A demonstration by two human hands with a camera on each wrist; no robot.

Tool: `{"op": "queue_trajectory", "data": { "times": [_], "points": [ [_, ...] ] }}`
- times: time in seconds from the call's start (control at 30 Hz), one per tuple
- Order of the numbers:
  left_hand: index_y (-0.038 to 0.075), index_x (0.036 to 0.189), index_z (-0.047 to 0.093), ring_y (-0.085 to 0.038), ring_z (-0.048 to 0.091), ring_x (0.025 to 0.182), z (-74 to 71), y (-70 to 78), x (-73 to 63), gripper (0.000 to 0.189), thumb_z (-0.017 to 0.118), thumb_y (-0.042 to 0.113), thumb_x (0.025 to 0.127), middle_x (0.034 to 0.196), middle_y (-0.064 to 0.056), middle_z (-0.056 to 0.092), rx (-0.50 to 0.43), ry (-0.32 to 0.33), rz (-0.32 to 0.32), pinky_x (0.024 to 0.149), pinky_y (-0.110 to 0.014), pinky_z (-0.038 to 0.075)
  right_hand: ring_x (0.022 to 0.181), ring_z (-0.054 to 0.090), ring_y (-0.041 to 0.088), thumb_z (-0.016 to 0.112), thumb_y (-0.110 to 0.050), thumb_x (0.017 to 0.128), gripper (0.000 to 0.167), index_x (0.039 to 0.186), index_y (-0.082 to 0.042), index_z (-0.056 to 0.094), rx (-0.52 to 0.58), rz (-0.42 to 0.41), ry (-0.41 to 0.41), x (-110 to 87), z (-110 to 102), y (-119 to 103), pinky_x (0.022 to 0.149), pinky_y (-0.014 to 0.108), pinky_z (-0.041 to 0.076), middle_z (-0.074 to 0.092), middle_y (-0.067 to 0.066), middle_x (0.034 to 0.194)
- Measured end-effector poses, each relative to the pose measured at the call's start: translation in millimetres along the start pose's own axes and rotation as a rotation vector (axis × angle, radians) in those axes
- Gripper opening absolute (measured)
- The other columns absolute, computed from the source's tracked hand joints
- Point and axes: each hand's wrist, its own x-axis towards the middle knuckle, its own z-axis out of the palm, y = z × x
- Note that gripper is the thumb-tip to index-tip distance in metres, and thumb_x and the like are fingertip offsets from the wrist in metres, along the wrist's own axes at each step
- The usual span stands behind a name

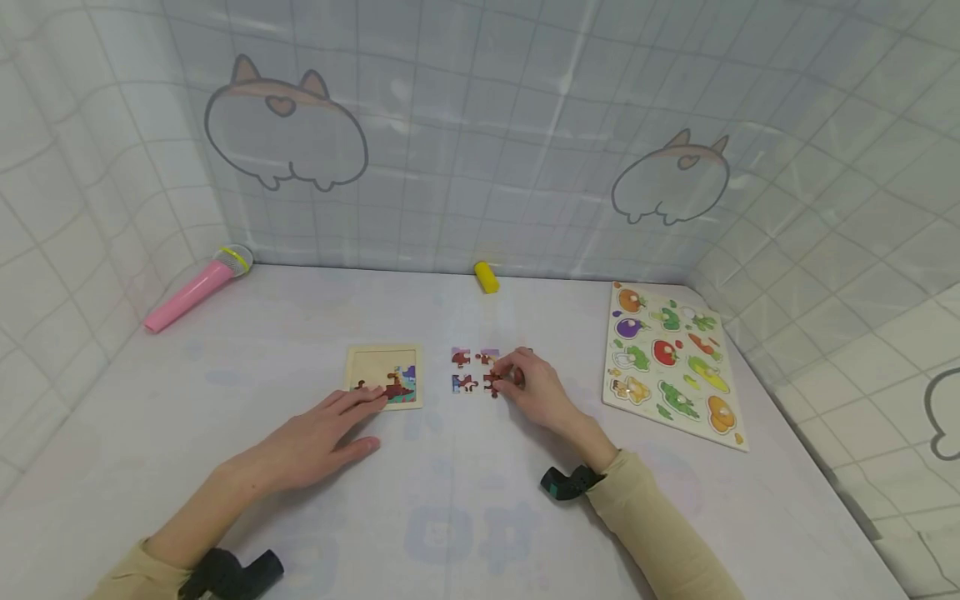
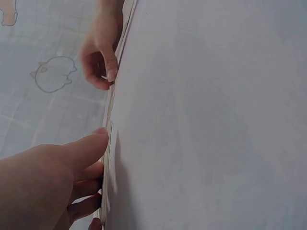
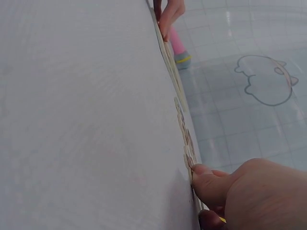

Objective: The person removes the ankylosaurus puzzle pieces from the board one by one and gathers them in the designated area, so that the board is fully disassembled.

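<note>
A wooden puzzle tray [image 1: 384, 352] lies left of the table's middle, partly filled with coloured jigsaw pieces along its lower right. My left hand [image 1: 315, 442] rests on its lower left part, fingers nearly straight and covering some of it. To the tray's right, several loose jigsaw pieces [image 1: 461, 358] lie in rows on the table. My right hand [image 1: 536, 392] pinches a reddish jigsaw piece [image 1: 491, 385] at the right of this group with thumb and fingers. Its fingers partly hide that piece and others under the palm. In the right wrist view, the thumb touches a piece's edge.
A vegetable puzzle board [image 1: 663, 375] lies to the right. A pink toy microphone [image 1: 197, 292] is at the far left, and a yellow cylindrical object [image 1: 486, 277] lies at the back against the tiled-pattern wall [image 1: 465, 167].
</note>
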Motion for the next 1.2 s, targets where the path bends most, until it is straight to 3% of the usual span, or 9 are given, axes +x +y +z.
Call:
{"op": "queue_trajectory", "data": {
  "times": [0.4,0.87,1.2],
  "points": [
    [0.019,0.151,0.046,-0.033,0.038,0.143,-9.6,0.4,-3.0,0.063,0.055,0.054,0.099,0.156,-0.004,0.042,-0.022,-0.012,-0.026,0.108,-0.059,0.041,0.077,0.049,0.013,0.073,-0.015,0.093,0.006,0.094,-0.010,0.073,-0.013,-0.021,-0.018,3.5,1,-3,0.067,0.024,0.040,0.058,-0.001,0.092],
    [0.026,0.152,0.045,-0.046,0.032,0.144,-3.0,4.6,2.2,0.060,0.052,0.053,0.100,0.157,-0.012,0.040,0.048,-0.051,-0.042,0.109,-0.064,0.037,0.075,0.050,0.013,0.074,-0.008,0.090,0.005,0.089,-0.014,0.074,-0.007,-0.044,0.021,3.7,1,2,0.066,0.024,0.042,0.060,-0.001,0.091],
    [0.021,0.153,0.044,-0.040,0.034,0.145,1.7,7.3,3.0,0.059,0.055,0.048,0.101,0.160,-0.004,0.036,0.047,-0.014,0.028,0.113,-0.061,0.033,0.074,0.051,0.011,0.073,-0.011,0.091,0.004,0.090,-0.013,0.077,-0.004,-0.046,0.033,0.4,-2,-1,0.063,0.023,0.042,0.061,-0.002,0.092]
  ]
}}
